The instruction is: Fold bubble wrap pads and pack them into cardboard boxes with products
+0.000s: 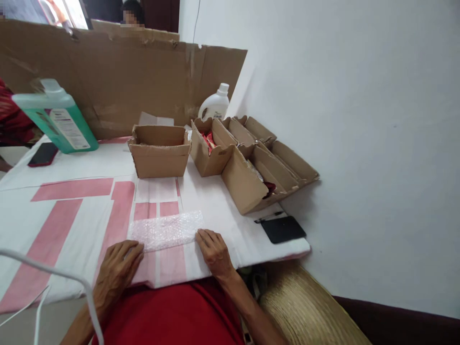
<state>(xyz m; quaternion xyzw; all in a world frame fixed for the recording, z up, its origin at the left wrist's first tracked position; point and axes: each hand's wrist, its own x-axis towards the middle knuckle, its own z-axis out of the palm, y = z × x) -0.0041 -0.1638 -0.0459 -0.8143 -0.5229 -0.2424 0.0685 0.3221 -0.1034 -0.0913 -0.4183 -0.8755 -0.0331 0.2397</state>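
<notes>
My left hand (pixel 120 263), fingers loosely bunched, touches the near-left corner of the bubble wrap (pixel 167 230). That sheet lies on the table (pixel 82 239), laying-out seemingly done, unfolded. My right hand (pixel 215 254) curls at its right end; I can't tell whether either pinches.

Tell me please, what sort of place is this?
Probably an improvised indoor workspace, perhaps in a home: bubble wrap lies on a cloth-covered table, open cardboard boxes stand on it, and a large cardboard sheet rises behind them.
</notes>
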